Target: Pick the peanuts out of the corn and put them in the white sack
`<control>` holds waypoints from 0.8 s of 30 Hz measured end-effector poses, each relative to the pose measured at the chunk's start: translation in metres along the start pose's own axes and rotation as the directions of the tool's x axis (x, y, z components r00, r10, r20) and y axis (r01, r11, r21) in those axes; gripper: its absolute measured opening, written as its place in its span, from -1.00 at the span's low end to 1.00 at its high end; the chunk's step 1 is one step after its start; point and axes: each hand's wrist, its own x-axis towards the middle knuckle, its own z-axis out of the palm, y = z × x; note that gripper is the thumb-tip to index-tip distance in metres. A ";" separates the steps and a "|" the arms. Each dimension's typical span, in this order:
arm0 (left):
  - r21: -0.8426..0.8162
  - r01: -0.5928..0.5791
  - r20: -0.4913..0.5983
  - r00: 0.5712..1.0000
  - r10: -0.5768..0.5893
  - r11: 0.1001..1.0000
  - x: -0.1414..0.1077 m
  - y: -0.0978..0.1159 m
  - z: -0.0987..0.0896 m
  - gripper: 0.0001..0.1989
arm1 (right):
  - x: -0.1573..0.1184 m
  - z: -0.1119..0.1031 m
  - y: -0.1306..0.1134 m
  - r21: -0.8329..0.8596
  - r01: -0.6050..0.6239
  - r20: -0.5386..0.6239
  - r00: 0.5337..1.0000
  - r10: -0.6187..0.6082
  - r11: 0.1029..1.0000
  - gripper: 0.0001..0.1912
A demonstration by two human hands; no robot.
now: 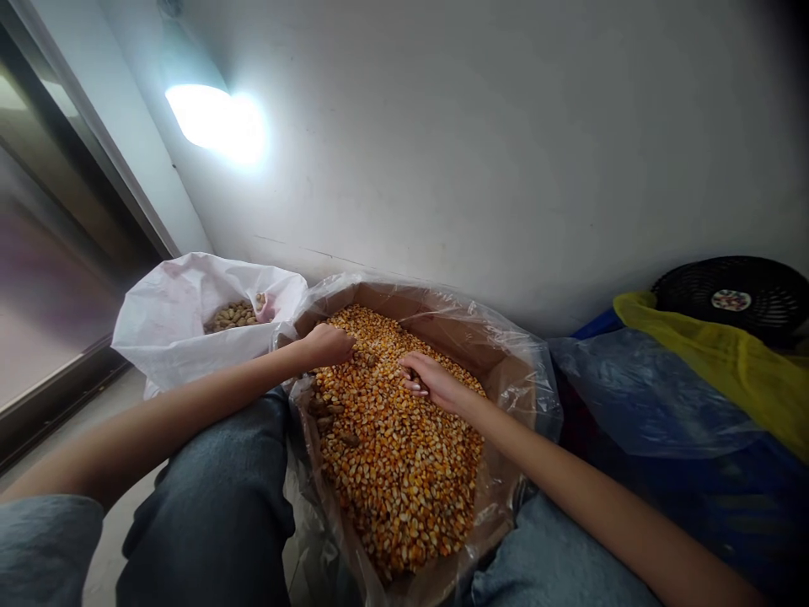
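A cardboard box (436,316) lined with clear plastic (527,396) holds a deep bed of orange-yellow dried corn kernels (398,472). A few peanuts in their shells (325,413) lie among the kernels near the box's left side. My left hand (327,346) is curled, its fingertips down in the kernels at the far left. My right hand (430,379) rests on the kernels nearby, fingers bent and together. Neither hand shows anything held. To the left, a white woven sack (170,312) holds shelled-looking tan peanuts (233,317).
My knees in blue jeans (215,506) flank the box. To the right lie a blue plastic sheet (645,396), a yellow cloth (714,346) and a round black fan (733,295). A white wall (442,169) with a bright lamp (215,122) rises behind, beside a glass door (56,253).
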 end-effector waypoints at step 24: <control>-0.198 0.606 -0.317 0.704 -0.635 0.771 -0.116 -0.192 -0.018 -0.51 | 0.039 0.053 -0.060 -0.260 0.226 0.090 0.974 -0.210 0.939 -0.75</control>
